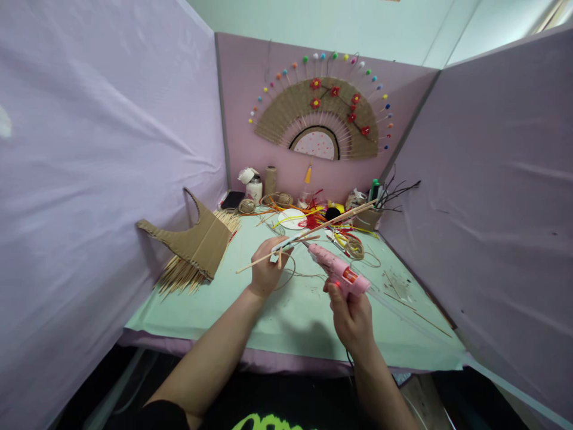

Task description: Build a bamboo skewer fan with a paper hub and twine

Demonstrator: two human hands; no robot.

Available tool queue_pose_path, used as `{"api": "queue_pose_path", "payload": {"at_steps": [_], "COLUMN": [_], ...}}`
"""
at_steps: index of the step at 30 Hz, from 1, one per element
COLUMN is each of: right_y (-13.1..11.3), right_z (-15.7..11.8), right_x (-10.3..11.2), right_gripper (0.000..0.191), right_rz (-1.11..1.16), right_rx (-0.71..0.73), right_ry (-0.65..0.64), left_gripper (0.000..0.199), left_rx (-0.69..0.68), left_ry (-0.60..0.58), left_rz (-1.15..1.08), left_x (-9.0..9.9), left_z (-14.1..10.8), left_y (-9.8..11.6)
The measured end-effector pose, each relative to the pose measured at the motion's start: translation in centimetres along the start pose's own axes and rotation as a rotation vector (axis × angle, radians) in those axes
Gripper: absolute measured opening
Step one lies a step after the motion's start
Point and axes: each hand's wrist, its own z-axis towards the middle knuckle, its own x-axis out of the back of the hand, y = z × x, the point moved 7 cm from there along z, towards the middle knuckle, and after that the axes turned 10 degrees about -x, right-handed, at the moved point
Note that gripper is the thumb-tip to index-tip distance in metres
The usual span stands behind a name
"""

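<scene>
Near the middle of the table, my left hand (267, 269) is closed around a bundle of thin wooden sticks (342, 217), which point up to the right above the table. Some shorter sticks cross at the held end. Twine (293, 276) hangs in a loop beside this hand. My right hand (351, 312) grips a pink glue gun (338, 269) by its handle, where a small red light shows. The gun's nozzle points left, close to the sticks near my left hand; whether it touches them I cannot tell.
A cardboard piece (197, 239) lies on many sticks (181, 276) at the left. Jars (253, 190), twine balls (246, 206) and coloured stems line the back. A twig holder (367, 218) stands back right. A decorated fan (286, 119) hangs on the back panel.
</scene>
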Motion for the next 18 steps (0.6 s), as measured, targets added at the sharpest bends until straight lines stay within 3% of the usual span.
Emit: {"api": "queue_pose_path", "payload": {"at_steps": [18], "right_y": [1.4], "right_z": [0.1], "right_x": [0.5], "right_gripper": [0.035], "right_rz": [0.011], "right_rx": [-0.042], "right_ry": [0.044], "left_gripper": [0.016], "left_rx": [-0.009], "left_ry": [-0.019], "left_rz": [0.013], "left_x": [0.0], "left_z": [-0.2], "left_y": [-0.1]}}
